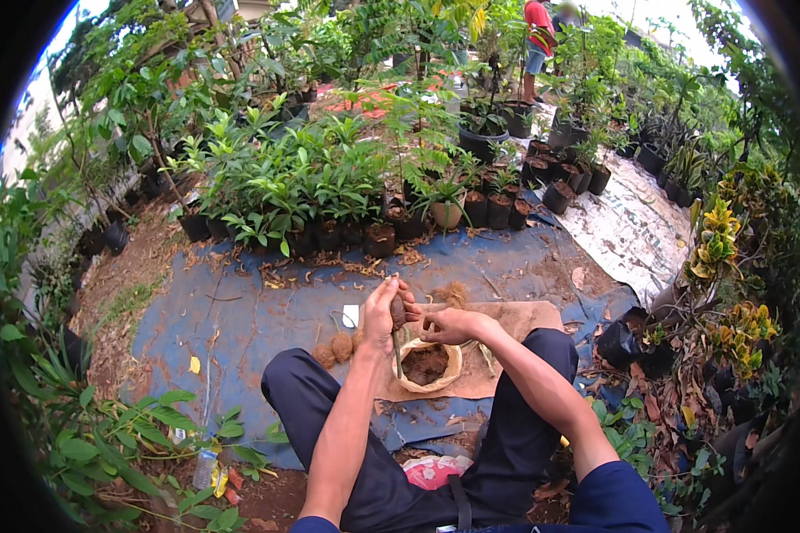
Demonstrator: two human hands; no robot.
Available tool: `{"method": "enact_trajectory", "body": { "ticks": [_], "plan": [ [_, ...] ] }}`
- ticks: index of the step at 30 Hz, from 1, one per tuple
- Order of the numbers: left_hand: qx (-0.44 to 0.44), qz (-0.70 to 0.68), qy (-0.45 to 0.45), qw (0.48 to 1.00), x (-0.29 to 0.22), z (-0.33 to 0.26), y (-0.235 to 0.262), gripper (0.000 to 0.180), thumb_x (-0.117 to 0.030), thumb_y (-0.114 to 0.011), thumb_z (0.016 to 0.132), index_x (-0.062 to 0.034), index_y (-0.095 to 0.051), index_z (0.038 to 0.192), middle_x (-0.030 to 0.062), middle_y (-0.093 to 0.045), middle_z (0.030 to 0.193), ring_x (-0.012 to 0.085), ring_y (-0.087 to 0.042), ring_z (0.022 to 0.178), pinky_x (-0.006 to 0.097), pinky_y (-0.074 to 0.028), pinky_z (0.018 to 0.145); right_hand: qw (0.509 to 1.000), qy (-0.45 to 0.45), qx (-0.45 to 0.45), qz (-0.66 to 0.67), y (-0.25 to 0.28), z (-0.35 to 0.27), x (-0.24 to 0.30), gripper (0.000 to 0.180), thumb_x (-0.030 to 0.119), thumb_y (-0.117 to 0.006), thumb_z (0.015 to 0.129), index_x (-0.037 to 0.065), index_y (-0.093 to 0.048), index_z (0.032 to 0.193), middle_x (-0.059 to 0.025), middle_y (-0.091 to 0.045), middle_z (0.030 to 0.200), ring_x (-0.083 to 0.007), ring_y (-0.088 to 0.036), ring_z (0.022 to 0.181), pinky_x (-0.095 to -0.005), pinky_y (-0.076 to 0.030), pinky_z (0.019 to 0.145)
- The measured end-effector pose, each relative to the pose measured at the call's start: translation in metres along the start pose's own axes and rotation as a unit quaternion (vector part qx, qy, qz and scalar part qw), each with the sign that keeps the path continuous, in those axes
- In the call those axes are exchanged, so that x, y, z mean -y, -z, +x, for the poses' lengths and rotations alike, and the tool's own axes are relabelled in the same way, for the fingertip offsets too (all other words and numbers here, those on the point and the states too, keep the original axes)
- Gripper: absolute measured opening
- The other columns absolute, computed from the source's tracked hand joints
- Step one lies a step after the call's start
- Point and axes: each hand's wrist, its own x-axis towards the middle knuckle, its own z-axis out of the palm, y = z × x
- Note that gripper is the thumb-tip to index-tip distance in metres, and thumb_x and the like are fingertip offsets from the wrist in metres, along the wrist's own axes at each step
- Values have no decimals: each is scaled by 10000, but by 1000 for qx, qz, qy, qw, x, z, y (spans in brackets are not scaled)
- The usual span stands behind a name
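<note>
My left hand is raised over the mat with its fingers wrapped round a brown, soil-like ball. A thin greenish stem hangs below that hand; whether it joins the ball is unclear. Close by on the right, my right hand has its fingers curled in a pinch, and anything in them is too small to make out. Beneath both hands sits a pale sack with its rim rolled down, holding dark brown soil. Brown fibre balls lie left of my left forearm.
A brown sheet lies under the sack, on a blue tarp. Loose fibre and a small white piece lie beyond. Potted plants line the far edge. A person stands at the back right.
</note>
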Motion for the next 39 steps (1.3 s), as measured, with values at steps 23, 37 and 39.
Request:
{"method": "enact_trajectory", "body": {
  "ticks": [23,37,39],
  "plan": [
    [82,-221,68,970,1,5,11,334,-150,-420,871,-1,-575,1128,96,-607,927,199,-571,856,389,-515,748,999,-5,35,-6,4,-9,4,536,395,-547,899,44,-467,1296,-254,-628,1104,-385,-591,1068,-454,-464,908],
    [81,-27,-37,996,10,2,2,220,-246,-371,966,-61,-489,987,129,-612,774,223,-617,636,336,-529,583,1000,-16,17,-11,3,-7,1,765,422,-564,897,-19,-191,1399,-240,-647,1053,-375,-612,1026,-435,-484,869],
    [93,31,-65,993,5,-2,1,195,-185,-390,946,-54,-470,1066,107,-586,719,183,-593,562,284,-501,503,999,-19,27,-19,6,-9,5,790,438,-565,897,-34,-181,1401,-243,-645,1061,-378,-608,1036,-433,-481,878]
  ]
}}
